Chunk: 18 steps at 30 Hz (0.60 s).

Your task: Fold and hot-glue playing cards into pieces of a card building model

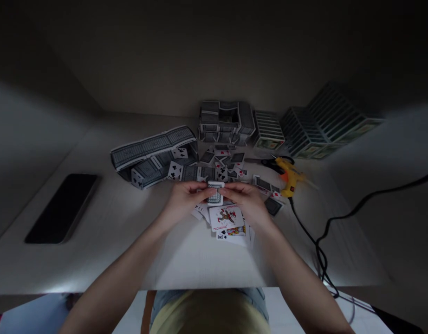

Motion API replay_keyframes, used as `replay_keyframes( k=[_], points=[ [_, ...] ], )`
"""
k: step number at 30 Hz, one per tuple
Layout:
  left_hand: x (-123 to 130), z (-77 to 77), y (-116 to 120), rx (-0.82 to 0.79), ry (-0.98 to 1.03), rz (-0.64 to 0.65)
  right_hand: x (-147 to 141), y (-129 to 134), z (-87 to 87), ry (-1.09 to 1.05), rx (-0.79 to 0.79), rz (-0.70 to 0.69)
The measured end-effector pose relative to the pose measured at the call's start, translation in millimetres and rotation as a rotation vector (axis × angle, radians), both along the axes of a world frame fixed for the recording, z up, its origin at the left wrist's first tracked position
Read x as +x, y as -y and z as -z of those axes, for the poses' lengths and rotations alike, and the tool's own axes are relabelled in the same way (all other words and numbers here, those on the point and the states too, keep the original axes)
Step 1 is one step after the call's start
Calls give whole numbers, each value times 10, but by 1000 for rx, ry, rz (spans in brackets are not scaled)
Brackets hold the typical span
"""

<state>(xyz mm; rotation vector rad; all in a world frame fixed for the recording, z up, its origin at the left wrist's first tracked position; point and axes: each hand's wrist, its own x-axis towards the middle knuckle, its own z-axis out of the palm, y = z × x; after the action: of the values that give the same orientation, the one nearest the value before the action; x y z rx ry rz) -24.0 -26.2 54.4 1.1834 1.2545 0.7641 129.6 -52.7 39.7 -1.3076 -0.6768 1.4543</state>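
Between my two hands is a playing card (215, 196), its patterned back facing up. My left hand (184, 197) pinches its left edge, and my right hand (242, 197) grips the right edge; both thumbs lie on top. Whether it is one card or a few together I cannot tell. Just below my hands a joker card (226, 217) lies face up over a king of spades (231, 233) and other cards. Beyond my fingers spread loose cards (221, 172), some face up, some face down.
Structures built of cards stand behind: a long one (153, 146) at left, a blocky one (226, 121) at centre. Stacked card boxes (314, 132) are at right. A yellow glue gun (288, 176) with a black cord (304, 227) lies near scissors (268, 162). A phone (62, 208) rests at left.
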Motion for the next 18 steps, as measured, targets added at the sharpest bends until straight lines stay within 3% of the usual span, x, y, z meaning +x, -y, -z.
replay_keyframes(
  k=[13, 18],
  points=[
    [-22, 61, -29, -69, 43, 16, 8, 7, -15, 19, -27, -18],
    [-12, 18, -25, -110, 56, -4, 7, 6, -37, 28, -21, -21]
  ],
)
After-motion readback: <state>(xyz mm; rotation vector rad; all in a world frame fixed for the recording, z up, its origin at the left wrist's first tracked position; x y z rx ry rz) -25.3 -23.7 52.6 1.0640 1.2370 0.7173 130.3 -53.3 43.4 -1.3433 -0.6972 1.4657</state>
